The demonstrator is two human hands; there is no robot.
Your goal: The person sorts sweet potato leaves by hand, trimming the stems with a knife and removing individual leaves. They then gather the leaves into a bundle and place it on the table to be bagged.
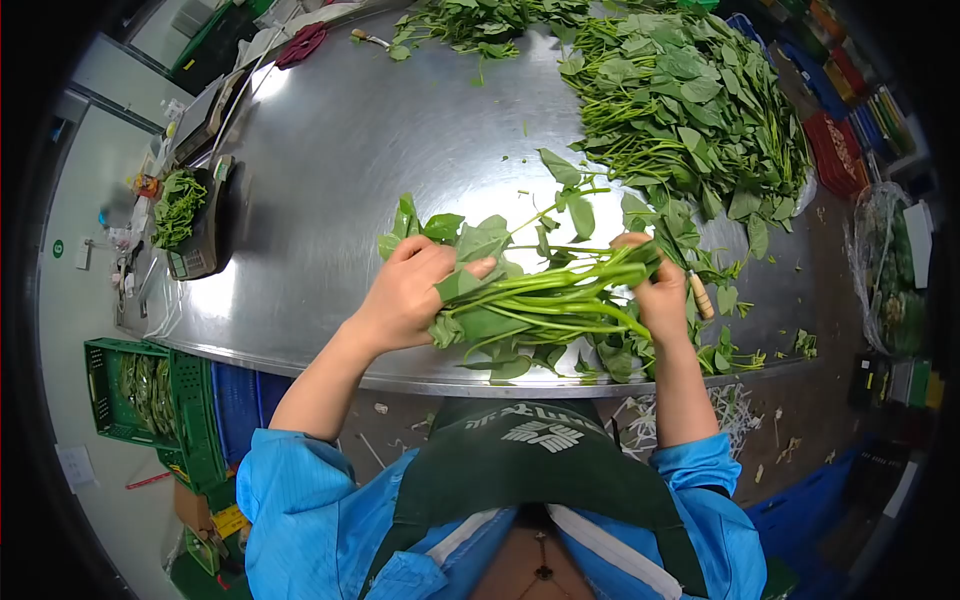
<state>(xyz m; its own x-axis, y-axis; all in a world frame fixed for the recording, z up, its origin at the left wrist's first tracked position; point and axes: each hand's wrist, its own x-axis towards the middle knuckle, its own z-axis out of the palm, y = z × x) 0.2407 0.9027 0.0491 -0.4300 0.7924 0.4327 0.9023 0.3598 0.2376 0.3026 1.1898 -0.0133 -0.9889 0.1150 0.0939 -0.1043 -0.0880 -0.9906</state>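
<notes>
A bunch of leafy green stems (560, 300) is held above the near edge of the steel table, its cut ends pointing right. My left hand (412, 292) is closed around the leafy end, thumb on top. At the cut ends, my right hand (660, 295) has its fingers curled on the stems, partly hidden behind them. A light wooden handle (702, 298) shows right beside that hand; whether the hand holds it, I cannot tell. One leafy sprig (567, 195) sticks out beyond the bunch. Loose leaves (615, 358) lie below the stems.
A large heap of the same greens (690, 110) covers the table's far right, with another pile (490, 25) at the back. On the left, a scale (200, 258) carries greens (180, 208). A green crate (130, 395) stands at lower left. The metal table (330, 180) ends near my apron.
</notes>
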